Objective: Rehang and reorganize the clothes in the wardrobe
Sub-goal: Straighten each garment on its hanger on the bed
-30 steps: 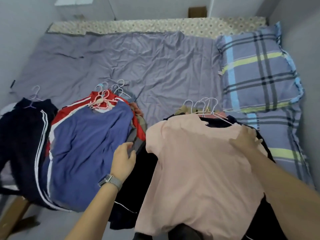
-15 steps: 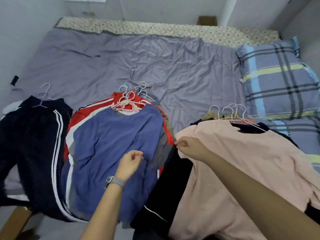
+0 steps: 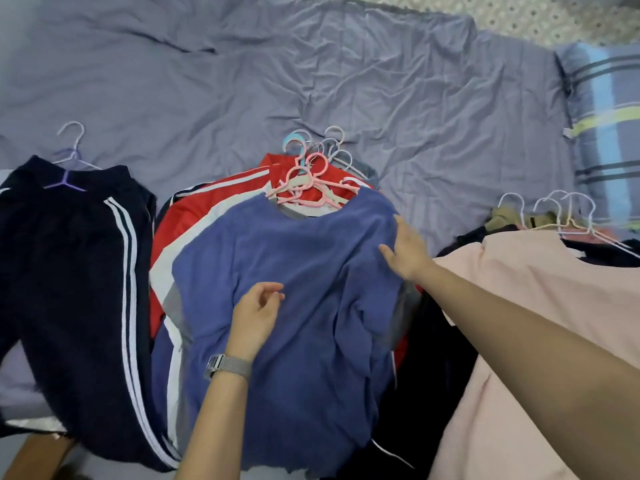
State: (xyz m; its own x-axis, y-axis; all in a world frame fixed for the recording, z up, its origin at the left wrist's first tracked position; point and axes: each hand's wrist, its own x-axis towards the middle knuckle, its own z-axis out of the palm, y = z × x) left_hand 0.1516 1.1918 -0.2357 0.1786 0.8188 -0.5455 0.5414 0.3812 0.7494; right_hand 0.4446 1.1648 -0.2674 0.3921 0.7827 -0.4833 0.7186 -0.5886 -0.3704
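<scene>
Three piles of clothes on hangers lie on the bed. A blue shirt (image 3: 301, 306) tops the middle pile, over a red garment (image 3: 214, 199), with pink hangers (image 3: 308, 181) at its neck. My left hand (image 3: 258, 317), with a wrist watch, rests on the blue shirt's middle, fingers loosely bent. My right hand (image 3: 407, 252) lies flat with spread fingers on the shirt's right shoulder. Dark trousers with white stripes (image 3: 76, 271) on a purple hanger (image 3: 65, 178) lie at the left. A pink shirt (image 3: 540, 323) tops the right pile, over dark clothes.
A wrinkled grey-purple sheet (image 3: 242, 81) covers the bed beyond the piles. A plaid pillow (image 3: 606, 133) lies at the far right. White hangers (image 3: 554, 213) stick out of the right pile. The bed's wooden edge (image 3: 38, 455) shows at the bottom left.
My right hand has left the pink shirt's edge and moved left onto the blue shirt's shoulder. My left hand has shifted slightly on the blue shirt. The view has moved closer and left.
</scene>
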